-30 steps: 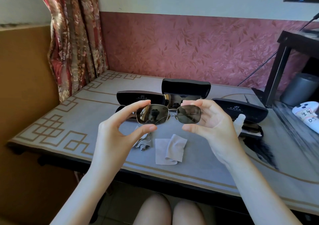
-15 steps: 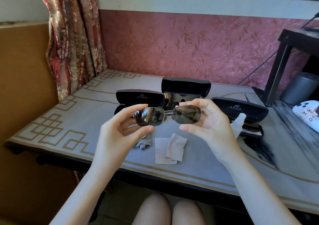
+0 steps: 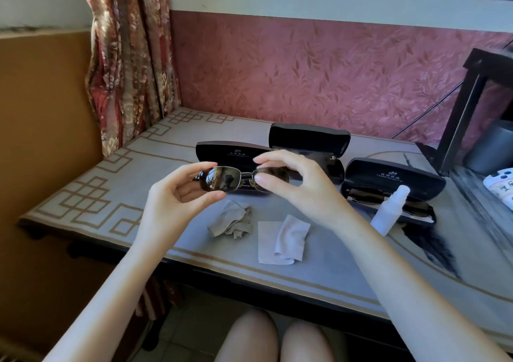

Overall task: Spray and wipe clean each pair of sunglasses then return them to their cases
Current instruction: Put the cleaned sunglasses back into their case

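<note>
Now, the metal-framed dark-lensed sunglasses (image 3: 244,179) hung above the grey patterned table (image 3: 347,253), long axis running nine to three, lenses facing the person. The left hand (image 3: 172,203) pinched the nine-o'clock lens rim between thumb and forefinger, and the right hand (image 3: 299,186) pinched the three-o'clock lens likewise. Out at three o'clock, an open black hard case (image 3: 394,177) held a second dark pair (image 3: 363,195), with a white spray bottle (image 3: 388,211) just in front. At twelve stood a lid-up black case (image 3: 309,139), its contents mostly hidden behind the right hand.
</note>
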